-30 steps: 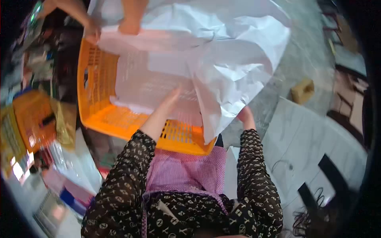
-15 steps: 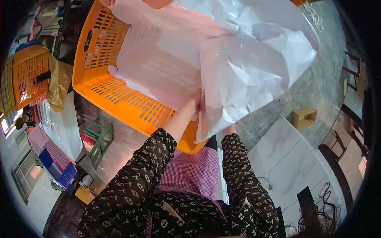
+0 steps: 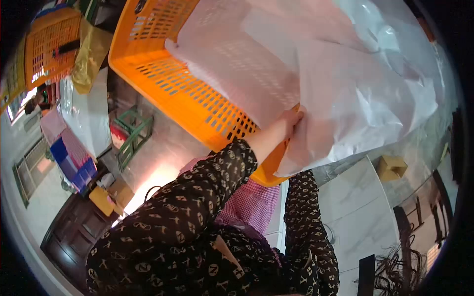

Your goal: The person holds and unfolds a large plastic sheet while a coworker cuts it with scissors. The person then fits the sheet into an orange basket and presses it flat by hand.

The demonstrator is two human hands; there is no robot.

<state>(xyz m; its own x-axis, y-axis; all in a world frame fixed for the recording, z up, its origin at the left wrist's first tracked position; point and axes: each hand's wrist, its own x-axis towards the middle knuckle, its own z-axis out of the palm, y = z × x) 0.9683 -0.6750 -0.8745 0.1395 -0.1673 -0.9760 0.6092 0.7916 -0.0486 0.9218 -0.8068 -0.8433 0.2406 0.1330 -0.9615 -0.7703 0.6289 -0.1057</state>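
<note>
A large orange crate (image 3: 197, 113) with slotted walls fills the upper middle, tilted in view. White plastic sheeting (image 3: 360, 108) lines its inside and hangs over its right side. My left hand (image 3: 291, 123) is at the crate's near right corner, fingers closed on the edge of the sheeting. Under the sheeting, my right hand is hidden; only its patterned sleeve shows, running up to the crate's corner.
To the left stand a green stool (image 3: 133, 135), another orange crate (image 3: 52, 47) and a blue bin (image 3: 74, 165). A small cardboard box (image 3: 391, 167) sits at the right, beyond a pale marble-like surface (image 3: 355, 207).
The view has swung, so the crate appears farther up and right. My left hand has moved from inside the crate to its corner. The other person's hands have left view, and my right hand is now hidden.
</note>
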